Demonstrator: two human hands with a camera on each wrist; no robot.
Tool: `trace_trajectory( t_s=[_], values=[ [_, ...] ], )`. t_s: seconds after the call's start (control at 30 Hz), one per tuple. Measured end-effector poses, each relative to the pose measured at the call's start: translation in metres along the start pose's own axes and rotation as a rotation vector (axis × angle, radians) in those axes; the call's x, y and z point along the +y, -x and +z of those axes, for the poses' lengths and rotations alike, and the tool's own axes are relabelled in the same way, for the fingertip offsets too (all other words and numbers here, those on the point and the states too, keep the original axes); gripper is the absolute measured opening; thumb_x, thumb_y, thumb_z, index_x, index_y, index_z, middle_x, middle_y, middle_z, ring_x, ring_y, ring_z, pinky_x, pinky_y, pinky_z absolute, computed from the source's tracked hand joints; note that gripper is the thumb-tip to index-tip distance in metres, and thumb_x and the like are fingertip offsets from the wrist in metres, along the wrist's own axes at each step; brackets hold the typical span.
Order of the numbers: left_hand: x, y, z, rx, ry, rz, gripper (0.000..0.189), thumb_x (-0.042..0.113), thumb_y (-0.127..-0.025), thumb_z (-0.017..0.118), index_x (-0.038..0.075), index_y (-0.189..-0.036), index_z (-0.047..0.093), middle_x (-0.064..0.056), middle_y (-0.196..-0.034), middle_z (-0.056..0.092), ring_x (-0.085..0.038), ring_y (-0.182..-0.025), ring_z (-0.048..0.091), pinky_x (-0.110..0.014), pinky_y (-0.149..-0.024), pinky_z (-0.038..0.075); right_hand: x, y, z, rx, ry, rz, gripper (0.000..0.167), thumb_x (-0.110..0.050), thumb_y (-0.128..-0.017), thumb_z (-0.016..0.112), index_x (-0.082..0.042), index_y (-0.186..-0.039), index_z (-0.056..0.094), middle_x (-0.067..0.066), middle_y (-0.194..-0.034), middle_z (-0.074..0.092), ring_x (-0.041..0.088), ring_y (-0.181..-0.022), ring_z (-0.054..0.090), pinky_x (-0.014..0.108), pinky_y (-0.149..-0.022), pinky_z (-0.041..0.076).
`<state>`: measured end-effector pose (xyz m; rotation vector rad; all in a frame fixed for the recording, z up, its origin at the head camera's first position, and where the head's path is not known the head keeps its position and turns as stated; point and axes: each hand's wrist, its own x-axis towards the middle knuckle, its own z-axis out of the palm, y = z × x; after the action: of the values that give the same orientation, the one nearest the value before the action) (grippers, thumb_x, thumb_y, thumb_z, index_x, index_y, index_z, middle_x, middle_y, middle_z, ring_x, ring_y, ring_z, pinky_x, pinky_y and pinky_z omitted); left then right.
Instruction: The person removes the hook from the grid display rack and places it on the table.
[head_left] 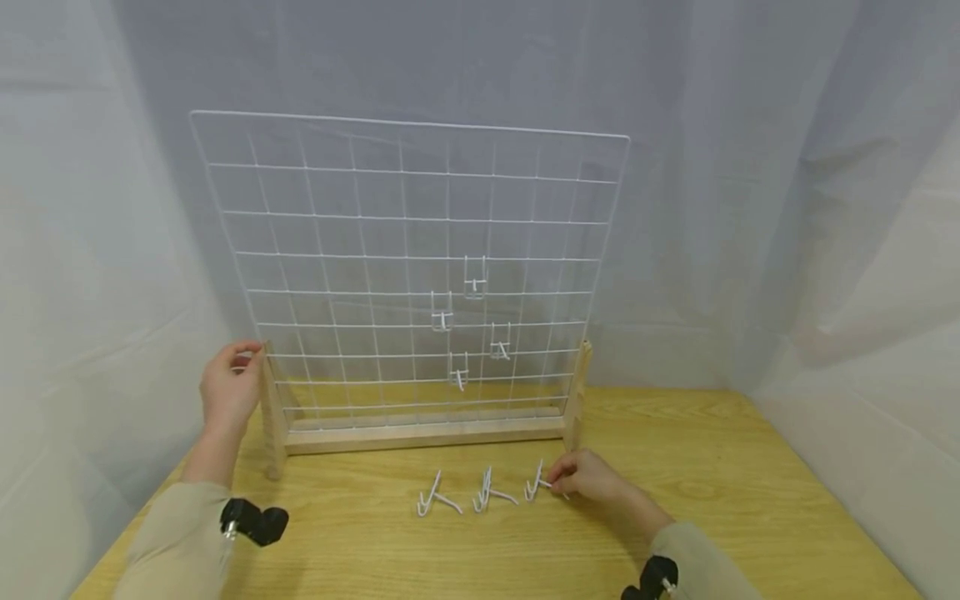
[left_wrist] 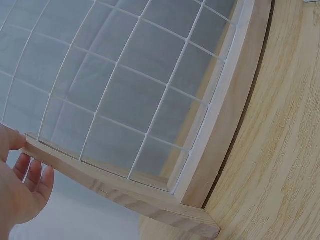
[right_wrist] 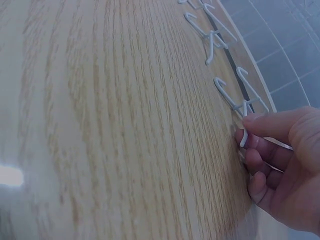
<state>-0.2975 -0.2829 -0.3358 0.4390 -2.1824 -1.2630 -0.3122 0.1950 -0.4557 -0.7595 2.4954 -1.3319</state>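
A white wire grid panel [head_left: 406, 257] stands upright in a pale wooden base. My left hand [head_left: 228, 387] grips the top of the base's left post [head_left: 273, 412] between thumb and fingers; the left wrist view shows the fingertips at the post's end [left_wrist: 37, 147]. Low at the right, my right hand [head_left: 588, 475] pinches the prong of a white wire hook [head_left: 537, 482] just over the table. In the right wrist view, thumb and forefinger close on that prong [right_wrist: 245, 127], and the hook's two bent ends point away from the hand.
Two more white hooks, one on the left [head_left: 429, 498] and one in the middle [head_left: 486, 493], lie in a row before the base bar [head_left: 427, 435]. Several similar hooks [head_left: 475, 287] hang on the grid. Pale curtains [head_left: 750, 208] enclose the wooden table [head_left: 735, 475].
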Motion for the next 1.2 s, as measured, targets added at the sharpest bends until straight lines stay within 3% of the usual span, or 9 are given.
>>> trace_trajectory(
  t_s=[0.57, 0.9, 1.2],
  values=[
    [-0.001, -0.003, -0.001, -0.024, 0.022, -0.007, 0.029, 0.017, -0.095, 0.047, 0.003, -0.120, 0.056, -0.007, -0.098, 0.051, -0.007, -0.077, 0.045, -0.016, -0.057, 0.040, 0.003, -0.001, 0.001, -0.010, -0.002, 0.005, 0.011, 0.004, -0.079, 0.065, 0.009, -0.088, 0.065, 0.008, -0.078, 0.063, 0.007, -0.065, 0.050, 0.020, -0.056, 0.042],
    [-0.002, -0.002, -0.001, -0.028, 0.020, -0.007, 0.031, 0.020, -0.096, 0.047, 0.003, -0.120, 0.055, -0.009, -0.101, 0.052, -0.010, -0.080, 0.047, -0.016, -0.057, 0.040, 0.001, 0.000, -0.005, 0.015, -0.020, 0.013, 0.010, 0.001, -0.079, 0.065, 0.008, -0.087, 0.066, 0.010, -0.079, 0.065, 0.009, -0.065, 0.052, 0.022, -0.056, 0.043],
    [0.000, -0.001, -0.002, -0.017, 0.014, 0.001, 0.030, 0.019, -0.096, 0.047, 0.003, -0.119, 0.056, -0.010, -0.101, 0.053, -0.010, -0.079, 0.046, -0.016, -0.057, 0.039, -0.007, -0.002, -0.017, 0.057, 0.089, -0.004, 0.012, -0.003, -0.082, 0.065, 0.006, -0.090, 0.066, 0.008, -0.081, 0.065, 0.014, -0.073, 0.055, 0.027, -0.064, 0.046]
  ],
)
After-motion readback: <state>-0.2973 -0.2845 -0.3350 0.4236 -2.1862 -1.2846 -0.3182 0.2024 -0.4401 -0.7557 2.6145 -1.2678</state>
